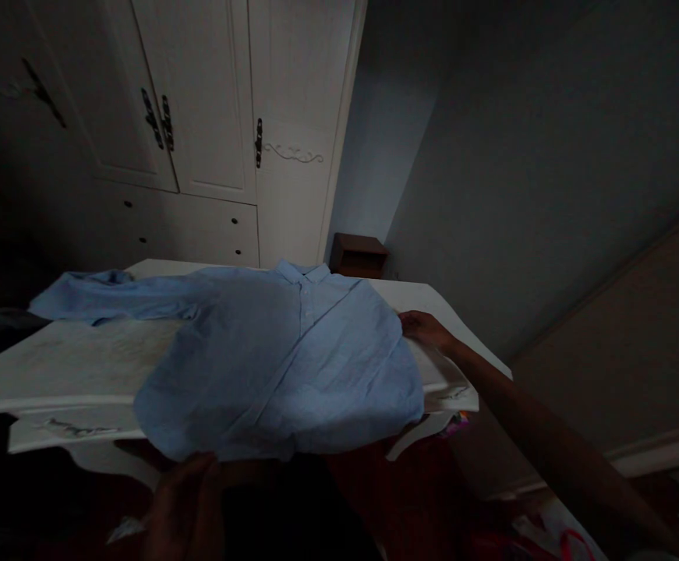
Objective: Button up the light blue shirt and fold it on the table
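Observation:
A light blue collared shirt [257, 351] lies front up, its collar toward the far edge of a white table [93, 358]. One sleeve [122, 296] stretches out to the left; the other is not visible. A diagonal crease crosses the front, and the hem hangs over the near edge. My right hand [426, 329] is closed at the shirt's right side edge, fingertips against the cloth. Low in front, my left hand [184, 502] has its fingertips by the hem; in the dim light I cannot tell whether they grip it.
A white wardrobe [204, 101] with dark handles stands behind the table. A small brown cabinet [359, 253] sits in the far corner. A grey wall [549, 156] runs along the right. Dark red fabric [391, 499] shows below the table's near edge.

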Motion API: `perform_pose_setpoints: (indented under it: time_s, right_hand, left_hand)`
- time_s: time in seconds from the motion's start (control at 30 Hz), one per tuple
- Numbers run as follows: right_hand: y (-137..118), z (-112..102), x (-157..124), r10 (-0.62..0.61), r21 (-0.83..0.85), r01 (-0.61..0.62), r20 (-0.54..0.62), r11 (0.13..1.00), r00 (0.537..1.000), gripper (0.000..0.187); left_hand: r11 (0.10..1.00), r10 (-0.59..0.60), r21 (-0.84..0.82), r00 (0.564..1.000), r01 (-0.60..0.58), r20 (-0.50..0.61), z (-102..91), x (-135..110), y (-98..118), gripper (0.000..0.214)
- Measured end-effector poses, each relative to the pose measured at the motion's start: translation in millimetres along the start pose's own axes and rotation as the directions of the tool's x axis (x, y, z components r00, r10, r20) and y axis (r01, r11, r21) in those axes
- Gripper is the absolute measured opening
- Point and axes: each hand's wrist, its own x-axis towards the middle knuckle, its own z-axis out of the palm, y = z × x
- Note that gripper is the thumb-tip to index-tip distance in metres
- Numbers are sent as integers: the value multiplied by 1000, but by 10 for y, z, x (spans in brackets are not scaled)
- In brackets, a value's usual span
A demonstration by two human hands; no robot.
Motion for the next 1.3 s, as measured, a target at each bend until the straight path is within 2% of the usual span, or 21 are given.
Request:
perform_pose_setpoints:
  time_s: [0.03, 0.07, 0.1, 0.17, 0.2, 0.23, 0.27, 0.3, 0.33, 0.4, 0.47, 0.53, 0.6, 0.7, 0.8, 0.93, 1.03, 1.2, 1.23, 1.3]
  right_hand:
    - [-18, 25, -14, -17, 6, 17, 14, 1000, 1000, 29]
    - [-46, 55, -18, -34, -4, 34, 9, 999, 999, 27]
    - [-86, 86, -15, -48, -33, 48, -15, 998, 999, 26]
    - [-192, 156, 10, -77, -127, 64, -100, 990, 992, 25]
    - [-255, 193, 27, -97, -178, 68, -157, 982, 983, 25]
    - [-321, 231, 44, -125, -221, 77, -211, 972, 970, 26]
    - [-386, 270, 58, -160, -257, 94, -249, 962, 955, 26]
    - [-446, 307, 67, -204, -288, 125, -262, 950, 943, 27]
    - [-495, 341, 69, -252, -318, 164, -257, 934, 933, 28]
    - [-549, 390, 47, -340, -392, 245, -194, 887, 920, 32]
    - [-530, 409, -4, -375, -468, 279, -125, 839, 919, 41]
    - [-449, 399, -68, -353, -516, 259, -91, 817, 931, 53]
    - [-343, 371, -124, -297, -525, 210, -87, 825, 951, 56]
    - [-214, 321, -161, -176, -490, 80, -154, 868, 972, 42]
    - [-158, 273, -150, -110, -457, -6, -226, 889, 968, 25]
    - [-127, 195, -115, -74, -485, -86, -301, 870, 951, 21]
    - [-79, 152, -94, -38, -468, -118, -311, 876, 950, 21]
    - [17, 180, -73, -73, -456, -82, -313, 886, 947, 28]
    - [32, 187, -70, -95, -466, -60, -303, 883, 948, 30]
    - [61, 178, -61, -144, -473, 5, -257, 881, 956, 33]
  left_hand:
    - [991, 114, 60, 993, -116, 37, 78, -7, 139, 31]
    - [968, 225, 88, 968, -235, 110, 180, -17, 284, 28]
    - [933, 326, 88, 923, -349, 205, 304, -29, 427, 26]
    - [814, 524, 48, 767, -580, 371, 603, -64, 679, 24]
    - [731, 602, 30, 665, -682, 442, 768, -88, 778, 28]
    - [642, 655, 23, 563, -767, 504, 933, -115, 853, 36]
    - [565, 674, 37, 486, -825, 557, 1093, -143, 905, 47]
    - [491, 674, 62, 425, -869, 604, 1240, -168, 934, 58]
    - [428, 661, 101, 388, -898, 642, 1368, -185, 942, 67]
    - [334, 620, 202, 376, -921, 689, 1555, -187, 911, 74]
    - [272, 587, 298, 403, -915, 702, 1640, -140, 846, 72]
    - [231, 572, 356, 423, -905, 703, 1645, -66, 777, 71]
    - [197, 576, 377, 418, -905, 703, 1608, 3, 724, 73]
    - [156, 599, 386, 398, -909, 695, 1549, 58, 683, 73]
    - [124, 615, 394, 383, -911, 689, 1506, 89, 665, 73]
    - [112, 629, 405, 380, -908, 678, 1430, 191, 612, 71]
    - [119, 646, 384, 365, -916, 671, 1354, 288, 560, 70]
    - [129, 686, 294, 299, -947, 664, 1198, 369, 557, 62]
    - [144, 696, 280, 298, -949, 654, 1153, 378, 568, 58]
    - [194, 713, 285, 335, -939, 617, 1043, 405, 588, 52]
